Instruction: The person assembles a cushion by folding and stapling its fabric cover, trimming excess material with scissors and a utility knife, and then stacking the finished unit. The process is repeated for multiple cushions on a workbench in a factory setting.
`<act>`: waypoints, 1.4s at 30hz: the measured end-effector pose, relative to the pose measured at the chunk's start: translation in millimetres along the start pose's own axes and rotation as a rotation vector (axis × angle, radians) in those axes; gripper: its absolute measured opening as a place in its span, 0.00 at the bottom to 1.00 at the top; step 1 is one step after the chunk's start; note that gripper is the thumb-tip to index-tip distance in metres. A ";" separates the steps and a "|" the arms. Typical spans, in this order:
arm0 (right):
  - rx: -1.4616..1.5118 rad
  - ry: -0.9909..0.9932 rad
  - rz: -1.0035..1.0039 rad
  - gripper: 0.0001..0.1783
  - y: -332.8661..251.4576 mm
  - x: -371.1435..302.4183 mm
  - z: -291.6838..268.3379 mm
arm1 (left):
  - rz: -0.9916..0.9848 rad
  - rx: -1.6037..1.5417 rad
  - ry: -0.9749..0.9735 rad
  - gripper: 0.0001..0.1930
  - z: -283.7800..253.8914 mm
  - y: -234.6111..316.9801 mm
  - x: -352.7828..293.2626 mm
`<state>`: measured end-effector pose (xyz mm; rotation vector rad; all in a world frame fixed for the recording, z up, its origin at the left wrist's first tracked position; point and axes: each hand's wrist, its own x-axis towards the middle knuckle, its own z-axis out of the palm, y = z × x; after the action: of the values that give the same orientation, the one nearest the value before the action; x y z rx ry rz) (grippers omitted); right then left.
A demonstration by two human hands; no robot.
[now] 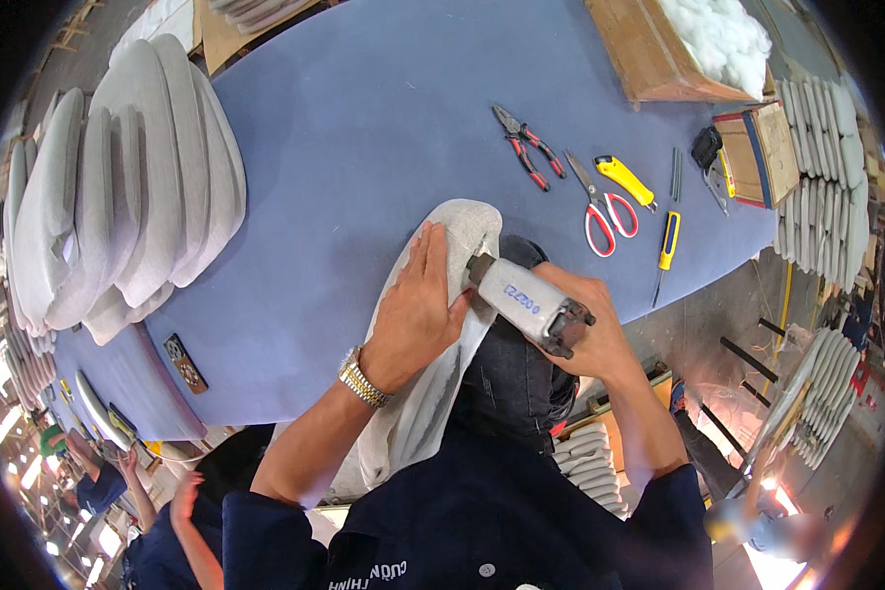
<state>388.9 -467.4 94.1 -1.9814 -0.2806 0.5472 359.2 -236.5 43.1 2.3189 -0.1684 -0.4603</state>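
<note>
A grey upholstered cushion panel (pixel 467 218) stands tilted at the table's near edge and leans against my lap. My left hand (pixel 411 323) lies flat on its fabric, fingers stretched upward and the thumb apart. My right hand (pixel 600 324) is wrapped round a pale grey staple gun (pixel 521 297), largely behind the tool's body. The staple gun's dark nose meets or nearly meets the panel's right-hand edge; exact contact cannot be made out. My right fingers on the handle are mostly hidden.
On the blue-covered table (pixel 344 118) lie pliers (pixel 529 147), scissors (pixel 600 205), a yellow utility knife (pixel 625 182) and a screwdriver (pixel 668 242). Stacked grey cushions (pixel 133 177) stand left. A carton (pixel 659 54) of white stuffing is far right. Another person's arm (pixel 195 531) shows lower left.
</note>
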 end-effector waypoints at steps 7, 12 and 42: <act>0.052 -0.076 -0.032 0.27 17.5 0.9 -6.5 | -0.021 0.001 -0.020 0.45 -3.0 3.3 2.4; 0.005 -0.093 0.032 0.18 3.7 4.3 -4.2 | -0.063 -0.035 -0.022 0.45 0.9 9.5 -0.5; -0.632 0.601 0.090 0.39 273.2 -44.5 -16.4 | 0.661 -1.553 0.040 0.20 -83.0 69.5 -292.6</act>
<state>347.5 -623.6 -131.3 -2.6683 0.0251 -0.1295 120.4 -156.6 227.2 0.6712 -0.3659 -0.0788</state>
